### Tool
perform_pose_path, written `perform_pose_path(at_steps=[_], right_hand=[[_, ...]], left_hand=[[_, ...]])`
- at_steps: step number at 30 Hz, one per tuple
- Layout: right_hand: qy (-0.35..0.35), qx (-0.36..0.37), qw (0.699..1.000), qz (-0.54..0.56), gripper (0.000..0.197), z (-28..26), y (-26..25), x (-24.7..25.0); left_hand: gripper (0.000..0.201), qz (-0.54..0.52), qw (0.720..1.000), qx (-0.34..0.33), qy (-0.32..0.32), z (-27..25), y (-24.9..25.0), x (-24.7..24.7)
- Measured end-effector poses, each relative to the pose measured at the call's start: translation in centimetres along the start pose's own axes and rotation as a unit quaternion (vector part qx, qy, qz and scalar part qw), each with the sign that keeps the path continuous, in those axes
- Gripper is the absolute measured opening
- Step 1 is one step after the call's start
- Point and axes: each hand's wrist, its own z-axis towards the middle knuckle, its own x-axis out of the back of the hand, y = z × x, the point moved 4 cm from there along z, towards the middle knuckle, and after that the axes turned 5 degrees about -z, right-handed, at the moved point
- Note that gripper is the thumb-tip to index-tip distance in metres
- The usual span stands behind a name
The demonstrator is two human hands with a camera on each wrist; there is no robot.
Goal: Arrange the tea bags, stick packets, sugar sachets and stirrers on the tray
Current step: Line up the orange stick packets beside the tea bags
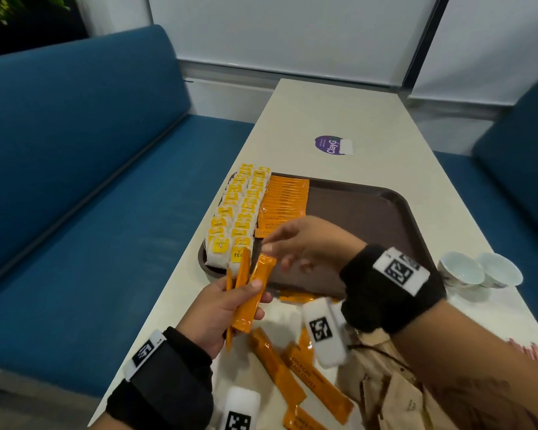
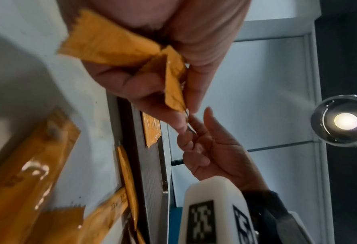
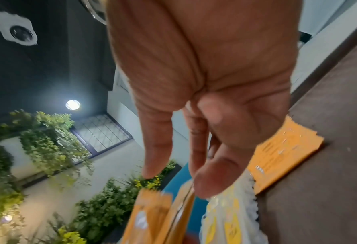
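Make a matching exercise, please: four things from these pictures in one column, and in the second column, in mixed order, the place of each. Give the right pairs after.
Things:
1. tea bags
2. row of orange stick packets
3. bunch of orange stick packets
4. white cups

Places:
A. on the table, right of the tray
B. in the grip of the left hand
C. on the tray, along its left edge
D. on the tray, just right of the tea bags

Pairs: 1-C, 2-D, 3-B, 4-A

Left hand (image 1: 218,311) grips orange stick packets (image 1: 251,293); right hand (image 1: 308,243) reaches them.
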Motion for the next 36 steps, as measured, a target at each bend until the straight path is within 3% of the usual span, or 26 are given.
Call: perform_pose_path(at_steps=[4, 7, 11, 17, 22, 24, 26, 29, 32, 36], right_hand=[[0.023, 0.027, 0.995, 0.093, 0.015, -2.1, 0.8, -1.9], [0.051, 0.061, 0.985, 0.151, 0.012, -3.7, 1.7, -1.1], [0.102, 0.101, 0.978, 0.151, 0.012, -5.3, 2.7, 0.3], [0.142, 0.107, 0.971, 0.162, 0.027, -5.6, 4.0, 0.3], [0.151, 0.078, 0.955, 0.244, 0.012, -5.2, 4.5, -0.6], [0.170, 0.054, 0.940, 0.292, 0.019, -4.7, 4.9, -1.2], [0.157, 0.021, 0.931, 0.328, 0.029, -4.2, 5.0, -2.3], [0.095, 0.005, 0.939, 0.331, 0.017, -3.4, 4.5, -4.7], [0.102, 0.012, 0.942, 0.321, 0.004, -2.8, 4.2, -5.7], [0.088, 0.012, 0.946, 0.311, 0.009, -2.3, 2.9, -5.5]], left_hand=[[0.040, 0.041, 0.999, -0.015, -0.017, -0.6, 0.1, -1.0], [0.040, 0.025, 0.999, 0.003, -0.024, -1.0, -0.1, -1.2], [0.036, -0.020, 0.998, 0.020, -0.053, -1.3, -0.1, -1.1], [0.027, 0.033, 0.998, -0.045, 0.025, -0.9, 0.4, -0.5], [0.026, 0.061, 0.993, -0.090, 0.054, -0.8, 0.9, -0.4], [0.026, 0.057, 0.991, -0.101, 0.062, -0.7, 0.9, -0.4], [0.023, 0.045, 0.990, -0.109, 0.073, -0.5, 0.8, -0.5], [0.016, 0.042, 0.990, -0.111, 0.073, -0.2, 0.6, -0.8], [0.014, 0.051, 0.992, -0.098, 0.060, -0.1, 0.6, -1.1], [0.005, 0.051, 0.995, -0.072, 0.044, 0.1, 0.8, -1.0]])
